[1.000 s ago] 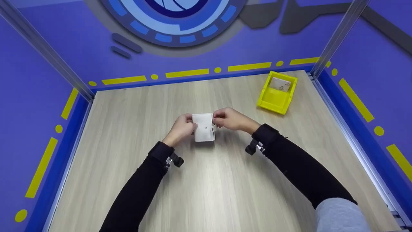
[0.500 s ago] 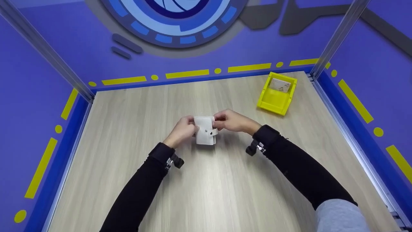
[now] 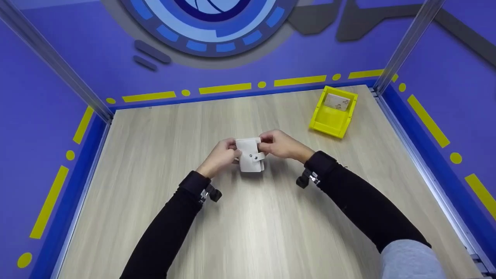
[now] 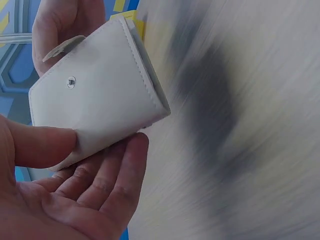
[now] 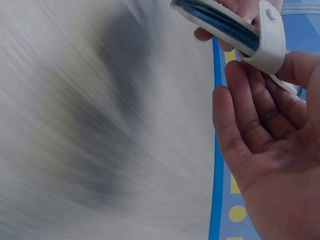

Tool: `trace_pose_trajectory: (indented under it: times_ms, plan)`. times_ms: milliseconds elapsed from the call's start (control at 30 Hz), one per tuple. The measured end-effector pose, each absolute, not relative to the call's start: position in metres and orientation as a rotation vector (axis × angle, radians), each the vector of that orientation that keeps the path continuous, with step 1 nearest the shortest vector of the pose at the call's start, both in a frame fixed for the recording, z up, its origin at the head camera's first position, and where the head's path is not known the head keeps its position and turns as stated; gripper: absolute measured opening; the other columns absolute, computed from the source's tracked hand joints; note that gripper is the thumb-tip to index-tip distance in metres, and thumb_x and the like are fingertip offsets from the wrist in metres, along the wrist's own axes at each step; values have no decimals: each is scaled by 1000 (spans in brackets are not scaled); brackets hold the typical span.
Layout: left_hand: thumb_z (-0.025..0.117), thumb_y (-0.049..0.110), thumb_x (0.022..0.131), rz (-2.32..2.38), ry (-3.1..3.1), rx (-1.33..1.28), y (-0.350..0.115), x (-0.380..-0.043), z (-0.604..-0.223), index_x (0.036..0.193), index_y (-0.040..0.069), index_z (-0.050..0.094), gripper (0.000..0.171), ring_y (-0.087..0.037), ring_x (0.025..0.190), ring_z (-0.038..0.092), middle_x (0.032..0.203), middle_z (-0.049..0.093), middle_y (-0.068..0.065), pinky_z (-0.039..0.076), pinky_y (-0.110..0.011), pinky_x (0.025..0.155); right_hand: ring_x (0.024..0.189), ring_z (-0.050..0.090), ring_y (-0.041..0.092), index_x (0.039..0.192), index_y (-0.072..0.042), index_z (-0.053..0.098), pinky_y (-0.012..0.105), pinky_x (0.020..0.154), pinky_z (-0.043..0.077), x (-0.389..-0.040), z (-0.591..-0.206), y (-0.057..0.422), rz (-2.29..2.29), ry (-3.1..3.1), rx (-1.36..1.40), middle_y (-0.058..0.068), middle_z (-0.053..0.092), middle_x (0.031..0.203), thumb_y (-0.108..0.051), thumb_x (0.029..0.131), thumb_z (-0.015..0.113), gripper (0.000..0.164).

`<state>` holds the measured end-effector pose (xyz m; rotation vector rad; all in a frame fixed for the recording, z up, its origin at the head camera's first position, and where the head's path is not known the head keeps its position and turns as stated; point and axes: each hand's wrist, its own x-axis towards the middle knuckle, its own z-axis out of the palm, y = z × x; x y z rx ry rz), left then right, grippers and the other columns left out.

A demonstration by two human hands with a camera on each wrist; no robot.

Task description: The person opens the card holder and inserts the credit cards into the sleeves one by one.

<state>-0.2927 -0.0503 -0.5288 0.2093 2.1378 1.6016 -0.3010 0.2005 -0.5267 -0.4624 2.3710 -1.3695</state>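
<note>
In the head view a small white card holder with a metal snap is held over the middle of the table. My left hand grips its left side, thumb on the front cover and fingers behind, as the left wrist view also shows. My right hand pinches the upper right edge between thumb and forefinger. A short snap strap sticks out unfastened on that side. Blue inner sleeves show between the covers in the right wrist view. The other right fingers lie loosely bent below the holder.
A yellow bin stands at the back right of the wooden table, with a pale printed card leaning inside it. Blue panels with metal corner posts enclose the back and sides.
The card holder has shifted slightly right and tilted, and its right side has parted so the back cover and strap show more. Both hands keep their hold.
</note>
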Motion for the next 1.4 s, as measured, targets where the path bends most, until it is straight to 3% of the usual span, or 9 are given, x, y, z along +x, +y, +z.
trace_pose_trajectory:
  times_ms: [133,267,533,733,933,1033,1200,1333,1400]
  plan:
    - [55,2,104,1543,2200,254,-51,-292,-528,148,-6,57,45,-36,120,72,139,71,-27,61,-51,104,76,59,12,90,-9,73,28,71,51,-302,-526,200,-1316,2505,-449,-3,67,84,-18,100,67,14]
    - [54,3,103,1474,2291,288,-52,-292,-530,154,-5,55,51,-40,134,67,147,67,-27,58,-41,104,69,52,11,77,-14,64,23,62,39,-302,-524,199,-1235,2635,-413,-8,57,73,-18,93,70,17]
    - [61,23,112,1365,2381,244,-57,-291,-530,137,0,70,35,-33,117,71,131,75,-17,54,-32,91,65,49,14,70,-17,58,29,60,36,-298,-519,195,-1022,2758,-310,-6,52,67,-23,88,73,25]
    - [61,26,113,1350,2359,254,-58,-289,-528,121,2,77,30,-29,103,70,120,75,-17,52,-28,80,61,45,13,66,-19,54,30,57,33,-298,-517,193,-961,2770,-292,-7,46,63,-26,89,74,31]
    - [59,25,113,1346,2358,261,-60,-290,-528,117,-1,78,32,-35,110,71,113,76,-14,55,-28,80,54,40,11,62,-20,48,28,52,29,-300,-516,194,-970,2743,-312,-9,39,59,-24,91,73,38]
    - [57,26,113,1344,2378,219,-62,-291,-528,112,2,78,32,-32,108,73,110,77,-13,55,-28,81,53,43,11,62,-20,49,26,51,32,-301,-516,196,-1002,2706,-271,-9,43,58,-24,92,72,39]
    - [55,39,114,1311,2442,132,-65,-293,-527,101,7,78,41,-21,92,70,102,77,-10,53,-28,77,54,49,11,63,-19,53,24,51,38,-302,-516,200,-1071,2651,-194,-7,50,59,-25,94,71,36]
    - [60,52,111,1261,2460,122,-68,-292,-526,98,9,76,47,-26,88,72,102,76,-13,54,-31,72,58,55,11,68,-18,61,24,55,44,-302,-516,203,-1151,2570,-135,-6,58,63,-26,96,70,31]
    - [65,51,108,1229,2475,132,-69,-291,-526,93,11,73,44,-25,83,71,95,74,-9,52,-31,70,61,57,12,72,-17,63,24,58,47,-303,-516,205,-1186,2529,-122,-5,60,66,-27,97,69,28]
